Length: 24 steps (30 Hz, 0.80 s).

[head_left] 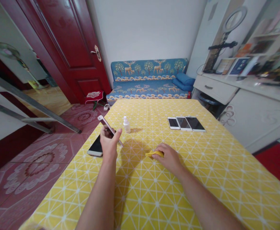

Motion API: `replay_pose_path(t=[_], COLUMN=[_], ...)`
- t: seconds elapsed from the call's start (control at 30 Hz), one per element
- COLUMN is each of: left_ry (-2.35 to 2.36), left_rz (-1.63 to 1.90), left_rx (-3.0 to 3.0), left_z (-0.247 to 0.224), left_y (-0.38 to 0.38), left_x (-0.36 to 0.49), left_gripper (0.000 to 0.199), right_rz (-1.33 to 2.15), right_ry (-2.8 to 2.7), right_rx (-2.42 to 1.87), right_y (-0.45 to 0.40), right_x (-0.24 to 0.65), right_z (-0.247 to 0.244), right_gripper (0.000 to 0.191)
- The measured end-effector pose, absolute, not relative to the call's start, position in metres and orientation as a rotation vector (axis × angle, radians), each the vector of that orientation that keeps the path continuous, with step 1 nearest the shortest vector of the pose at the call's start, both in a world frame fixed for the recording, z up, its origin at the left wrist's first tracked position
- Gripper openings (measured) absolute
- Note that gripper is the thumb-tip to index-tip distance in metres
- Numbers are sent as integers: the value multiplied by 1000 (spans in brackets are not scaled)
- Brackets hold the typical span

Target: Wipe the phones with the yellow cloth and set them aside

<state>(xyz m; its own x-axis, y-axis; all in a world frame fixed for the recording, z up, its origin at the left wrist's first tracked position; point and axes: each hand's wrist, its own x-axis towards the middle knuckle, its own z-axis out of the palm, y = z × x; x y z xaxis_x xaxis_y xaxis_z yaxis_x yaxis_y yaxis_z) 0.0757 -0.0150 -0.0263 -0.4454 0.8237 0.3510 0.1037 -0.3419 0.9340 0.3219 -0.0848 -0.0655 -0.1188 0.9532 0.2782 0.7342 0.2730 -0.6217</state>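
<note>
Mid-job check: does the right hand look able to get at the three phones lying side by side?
Probably yes: I see nothing standing between the right hand and the three phones. It is gripping a yellow cloth, though, so picking one up would likely mean freeing its fingers first.

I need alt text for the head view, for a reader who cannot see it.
A person's left hand holds a tilted phone and the right hand grips a yellow cloth, over a patterned yellow tablecloth. Another phone and a small bottle are near the left hand; three phones lie side by side farther right.
</note>
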Motion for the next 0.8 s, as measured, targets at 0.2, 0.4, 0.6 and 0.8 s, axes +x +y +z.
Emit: replay_pose_path(t=[0.2, 0.4, 0.6, 0.8], left_ry=[785, 698, 380, 229], left_rz=[1277, 918, 721, 634], left_rx=[858, 468, 407, 432], left_z=[-26, -38, -48, -48], left_y=[-36, -47, -44, -50], left_x=[119, 148, 150, 154], left_gripper=[61, 15, 53, 69], right_rz=[503, 771, 830, 610], right_ry=[-1735, -1109, -878, -995], right_rx=[-1494, -1390, -1310, -1331], right_y=[-81, -76, -75, -77], right_x=[323, 333, 335, 335], right_z=[-70, -73, -72, -66], right_gripper=[14, 36, 46, 44])
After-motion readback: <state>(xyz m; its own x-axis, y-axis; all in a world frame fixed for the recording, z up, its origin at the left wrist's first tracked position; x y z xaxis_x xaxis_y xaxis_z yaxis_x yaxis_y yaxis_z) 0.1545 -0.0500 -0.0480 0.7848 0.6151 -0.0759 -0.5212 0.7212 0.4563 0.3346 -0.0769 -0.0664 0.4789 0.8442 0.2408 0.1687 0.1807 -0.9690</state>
